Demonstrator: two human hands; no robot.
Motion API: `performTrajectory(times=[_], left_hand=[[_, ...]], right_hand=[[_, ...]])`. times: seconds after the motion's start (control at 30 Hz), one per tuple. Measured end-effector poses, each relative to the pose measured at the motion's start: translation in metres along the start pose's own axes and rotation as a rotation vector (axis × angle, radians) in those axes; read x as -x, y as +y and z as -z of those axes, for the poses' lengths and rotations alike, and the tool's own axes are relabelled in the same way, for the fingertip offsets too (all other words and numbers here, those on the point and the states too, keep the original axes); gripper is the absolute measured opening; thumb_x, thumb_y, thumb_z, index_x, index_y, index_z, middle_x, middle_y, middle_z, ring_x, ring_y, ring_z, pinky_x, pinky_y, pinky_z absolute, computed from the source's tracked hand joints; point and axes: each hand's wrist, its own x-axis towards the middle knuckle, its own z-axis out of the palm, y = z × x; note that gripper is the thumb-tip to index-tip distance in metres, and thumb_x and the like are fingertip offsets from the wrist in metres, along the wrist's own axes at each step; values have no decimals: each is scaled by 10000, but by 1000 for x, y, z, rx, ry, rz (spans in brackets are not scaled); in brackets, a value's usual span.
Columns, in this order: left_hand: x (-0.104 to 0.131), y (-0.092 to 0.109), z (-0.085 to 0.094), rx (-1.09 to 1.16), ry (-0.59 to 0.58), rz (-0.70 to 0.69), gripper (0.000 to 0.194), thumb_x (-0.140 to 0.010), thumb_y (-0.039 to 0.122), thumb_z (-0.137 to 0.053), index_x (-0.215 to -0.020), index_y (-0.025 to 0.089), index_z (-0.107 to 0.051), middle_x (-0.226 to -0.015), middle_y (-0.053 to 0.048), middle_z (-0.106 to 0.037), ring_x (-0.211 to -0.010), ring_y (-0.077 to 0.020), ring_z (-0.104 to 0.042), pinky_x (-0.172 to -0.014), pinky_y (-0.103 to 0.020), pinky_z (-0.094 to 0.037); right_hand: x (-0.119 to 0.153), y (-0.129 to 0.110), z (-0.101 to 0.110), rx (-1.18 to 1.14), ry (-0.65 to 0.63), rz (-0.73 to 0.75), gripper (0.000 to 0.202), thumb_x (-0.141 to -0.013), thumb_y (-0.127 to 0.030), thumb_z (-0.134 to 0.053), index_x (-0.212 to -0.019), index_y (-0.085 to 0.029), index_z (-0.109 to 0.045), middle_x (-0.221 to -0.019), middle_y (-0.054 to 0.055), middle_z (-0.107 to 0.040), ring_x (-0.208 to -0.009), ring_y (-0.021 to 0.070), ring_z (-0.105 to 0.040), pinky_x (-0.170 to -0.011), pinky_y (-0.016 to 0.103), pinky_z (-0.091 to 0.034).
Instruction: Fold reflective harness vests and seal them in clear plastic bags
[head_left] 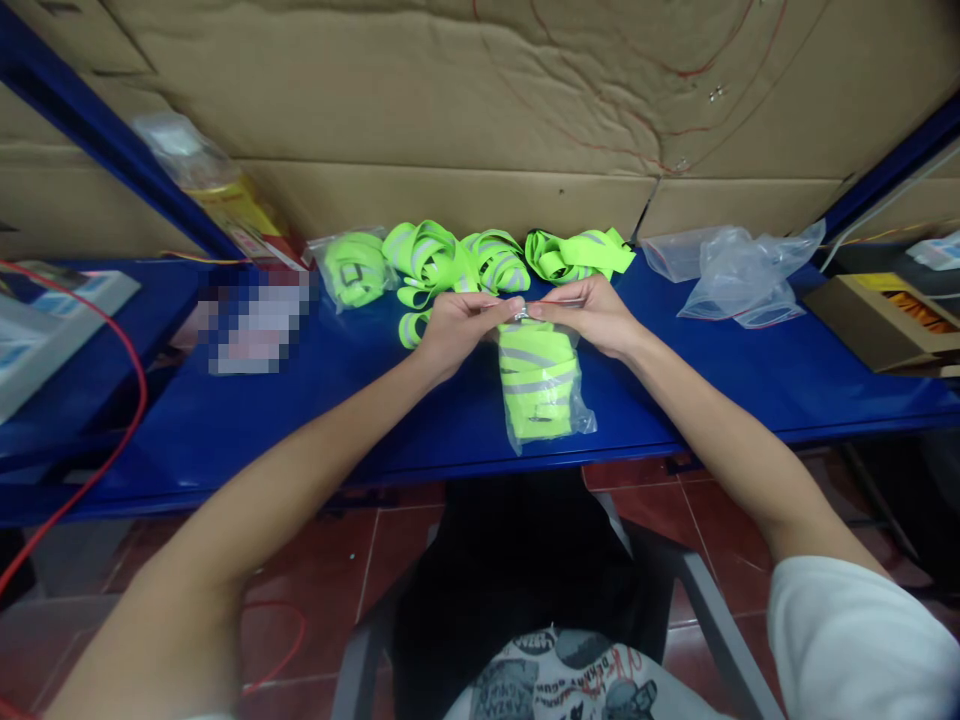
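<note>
A clear zip bag (514, 425) with a folded neon-yellow reflective strap (544, 385) inside lies near the front of the blue table. My left hand (459, 330) pinches the bag's top edge from the left. From the right, my right hand (592, 312) pinches the same edge, and the two thumbs almost meet at the middle. Just behind my hands are several loose rolled reflective straps (431, 255). To their left sits another bagged strap (356, 270).
Empty clear bags (742, 275) lie at the right. An open cardboard box (885, 320) stands at the far right, and a yellow-and-red container (236, 205) at the back left. Cardboard (450, 110) lines the back of the blue table (360, 420). A red cable (139, 375) hangs at the left.
</note>
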Motion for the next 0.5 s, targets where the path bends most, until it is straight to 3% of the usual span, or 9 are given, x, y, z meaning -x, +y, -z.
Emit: performTrajectory(times=[0.13,0.27,0.5], left_hand=[[-3,-5,3,33,-68,104,560,-692,697,-1015,-833,175,-872,-887,-98,-836,-736,-165,-755,-677,-278,-638],[-4,-8,5,36,-44,60,562,-717,712,-995,-781,175,-842,-843,-93,-821,-707,-172,-752,-641,-283,-644],[-3,-11,3,16,-29,-1,538,-798,726,-927,-755,200,-823,-764,-67,-797,-638,-169,-727,-597,-300,-633]], right_hand=[[-2,4,0,25,88,60,398,-639,-574,-1048,-768,-237,-880,-774,34,-814,-712,168,-687,-684,331,-559],[-6,8,1,-4,158,33,381,-642,-574,-1044,-772,-252,-887,-747,22,-808,-678,158,-683,-665,324,-557],[-8,6,16,-39,-22,-13,365,-642,-546,-1048,-832,-264,-914,-886,45,-872,-793,183,-767,-768,336,-620]])
